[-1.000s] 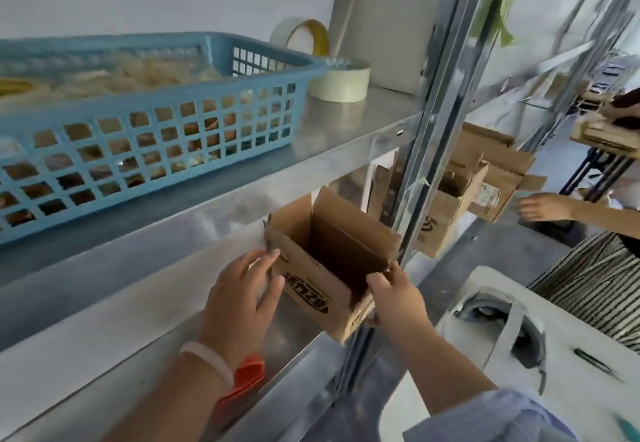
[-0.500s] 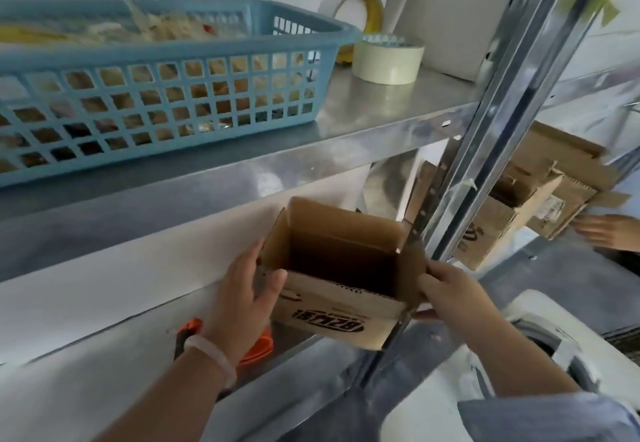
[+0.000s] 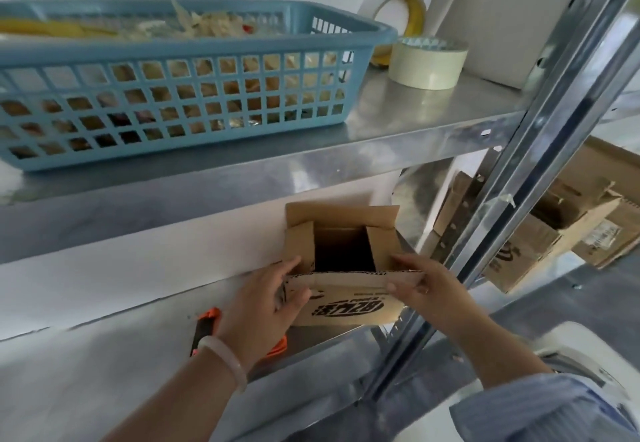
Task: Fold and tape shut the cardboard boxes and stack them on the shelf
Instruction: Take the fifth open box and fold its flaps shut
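Cardboard box (image 3: 349,306) sits on the lower shelf (image 3: 86,372) of a metal rack, toward the right end, with its top open and all four flaps up. It's plain brown corrugated board with a black printed logo on the near flap and a dark inside. The left hand (image 3: 270,306) grips the near left corner, thumb across the near flap's outer face. The right hand (image 3: 433,289) pinches the right end of that same flap, so both hands are holding the box. It's a pretty tight spot on the right: the box's right side is close to the perforated steel upright (image 3: 519,199), and the far flap stands against the white wall under the upper shelf (image 3: 415,112). To the left there's more room, with smooth grey sheet metal running along the wall. An orange and black tool (image 3: 207,327) lies just beside the left wrist, partly hidden by it. That wrist has a pale bracelet (image 3: 225,355), and the right arm has a blue striped sleeve (image 3: 554,407). Up top sits a blue plastic lattice basket (image 3: 173,95) full of crumpled stuff I can't make out. A flat cream tape roll (image 3: 427,62) is just to its right, with a second roll (image 3: 408,9) on edge behind it. More brown boxes (image 3: 554,234) sit past the upright on the right.
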Motion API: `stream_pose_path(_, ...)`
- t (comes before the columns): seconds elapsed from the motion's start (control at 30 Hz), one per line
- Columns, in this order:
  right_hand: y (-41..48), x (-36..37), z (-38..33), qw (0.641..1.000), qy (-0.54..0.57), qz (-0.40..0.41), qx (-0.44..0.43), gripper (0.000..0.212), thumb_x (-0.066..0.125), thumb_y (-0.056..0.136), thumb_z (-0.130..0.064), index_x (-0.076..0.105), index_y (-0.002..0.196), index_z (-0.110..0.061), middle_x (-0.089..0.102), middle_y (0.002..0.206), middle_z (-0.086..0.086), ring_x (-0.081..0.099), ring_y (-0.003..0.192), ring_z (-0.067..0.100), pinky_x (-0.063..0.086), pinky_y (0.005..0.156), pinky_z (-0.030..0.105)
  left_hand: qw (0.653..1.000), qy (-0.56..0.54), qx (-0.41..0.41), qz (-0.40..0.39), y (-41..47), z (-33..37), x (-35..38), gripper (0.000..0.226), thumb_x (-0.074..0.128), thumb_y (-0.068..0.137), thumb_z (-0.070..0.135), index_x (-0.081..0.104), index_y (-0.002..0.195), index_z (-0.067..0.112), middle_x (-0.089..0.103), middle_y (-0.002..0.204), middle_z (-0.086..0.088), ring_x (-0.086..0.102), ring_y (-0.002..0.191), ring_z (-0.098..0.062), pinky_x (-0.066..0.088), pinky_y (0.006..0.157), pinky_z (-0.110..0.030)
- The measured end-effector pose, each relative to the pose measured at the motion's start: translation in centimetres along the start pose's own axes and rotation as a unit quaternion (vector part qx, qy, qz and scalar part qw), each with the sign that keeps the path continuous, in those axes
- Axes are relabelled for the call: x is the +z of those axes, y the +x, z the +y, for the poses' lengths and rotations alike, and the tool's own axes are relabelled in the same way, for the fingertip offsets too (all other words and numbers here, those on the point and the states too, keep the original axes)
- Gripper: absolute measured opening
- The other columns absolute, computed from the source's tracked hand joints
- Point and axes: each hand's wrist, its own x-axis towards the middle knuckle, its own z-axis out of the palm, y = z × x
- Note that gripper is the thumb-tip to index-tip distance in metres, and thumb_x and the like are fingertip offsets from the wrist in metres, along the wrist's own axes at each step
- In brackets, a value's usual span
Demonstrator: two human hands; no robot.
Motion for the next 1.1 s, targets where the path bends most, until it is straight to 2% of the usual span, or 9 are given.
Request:
stream_pose_path(0.1,1.5,0.1,-0.1,1.0,0.02,-0.003,-0.001,0.052,0.067,0.075,-0.059,0.064,0.122,-0.037,0.061,0.12,-0.016,0.06,0.106,0.006,0.049,0.095,0.028,0.999,0.054,0.007,0.001,0.3,-0.2,-0.4,0.064,0.035,0.085,0.071,0.052,0.135,0.034,0.056,0.13,0.016,0.048,0.122,-0.004,0.042,0.106,-0.034)
stream_pose_path(0.23,3.3,0.2,-0.8,0.998,0.045,-0.038,-0.009,0.028,0.064,0.078,-0.053,0.072,0.099,-0.035,0.068,0.094,-0.025,0.061,0.088,-0.012,0.048,0.086,0.018,0.992,0.122,0.028,0.019,0.7,-1.2,-0.4,0.058,0.015,0.091,0.075,0.06,0.096,0.039,0.064,0.109,0.018,0.055,0.108,-0.004,0.039,0.108,-0.04)
stream_pose_path(0.37,5.1,0.7,-0.3,0.997,0.078,0.006,0.021,0.03,0.078,0.077,-0.042,0.065,0.102,-0.032,0.072,0.095,-0.009,0.068,0.091,0.01,0.058,0.082,0.033,0.994,0.096,0.017,0.054,2.3,-1.9,-0.2,0.027,0.033,0.096,0.061,0.043,0.076,0.045,0.053,0.081,0.027,0.052,0.082,0.003,0.049,0.085,-0.032)
stream_pose_path(0.5,6.2,1.0,0.1,0.996,0.07,0.057,-0.001,0.093,0.089,0.066,-0.034,0.036,0.142,-0.039,0.044,0.132,-0.017,0.056,0.103,0.008,0.054,0.083,0.027,0.998,-0.017,-0.032,0.054,3.7,-2.2,0.2,0.02,0.063,0.088,0.047,0.064,0.103,0.033,0.064,0.102,0.018,0.058,0.098,-0.001,0.054,0.088,-0.036)
stream_pose_path(0.6,7.4,1.0,0.5,0.999,0.02,0.028,-0.017,0.136,0.092,0.06,-0.032,-0.007,0.151,-0.049,0.024,0.149,-0.018,0.049,0.115,0.009,0.048,0.096,0.033,0.995,-0.057,-0.063,0.058,4.1,-2.3,-0.2,0.073,0.078,0.08,0.028,0.04,0.142,0.028,0.044,0.136,0.01,0.047,0.12,-0.005,0.044,0.106,-0.035)
stream_pose_path(0.7,8.6,0.9,0.7,0.998,0.033,-0.001,-0.046,0.146,0.093,0.054,-0.033,-0.017,0.147,-0.054,0.021,0.158,-0.015,0.033,0.141,0.009,0.036,0.114,0.045,0.994,-0.085,-0.07,0.0,5.2,-2.6,-0.6,0.104,0.081,0.078,0.025,0.011,0.154,0.034,0.027,0.156,0.01,0.032,0.14,-0.011,0.035,0.114,-0.04)
stream_pose_path(0.83,8.6,0.8,0.5,0.997,0.004,0.012,-0.075,0.132,0.094,0.058,-0.026,0.002,0.151,-0.049,0.032,0.152,-0.009,0.033,0.14,0.009,0.033,0.116,0.041,0.994,-0.094,-0.059,-0.003,5.9,-2.7,-0.9,0.107,0.084,0.075,0.022,0.011,0.151,0.037,0.025,0.153,0.01,0.032,0.138,-0.009,0.036,0.113,-0.04)
stream_pose_path(0.97,8.0,0.9,0.7,0.991,-0.053,0.039,-0.114,0.074,0.088,0.068,-0.032,0.052,0.132,-0.039,0.043,0.132,-0.016,0.043,0.123,0.005,0.039,0.112,0.04,1.0,-0.009,-0.023,-0.014,5.7,-3.1,-1.1,0.078,0.076,0.083,0.032,0.033,0.148,0.031,0.027,0.135,0.015,0.032,0.13,-0.007,0.032,0.116,-0.037)
stream_pose_path(1.1,7.4,1.4,1.1,0.99,-0.104,0.018,-0.093,0.056,0.071,0.084,-0.044,0.053,0.136,-0.038,0.035,0.147,-0.021,0.034,0.135,0.007,0.03,0.117,0.036,0.998,0.044,-0.005,-0.041,4.7,-3.5,-0.2,0.06,0.05,0.096,0.047,0.031,0.15,0.031,0.013,0.159,0.017,0.017,0.146,-0.009,0.021,0.121,-0.038)
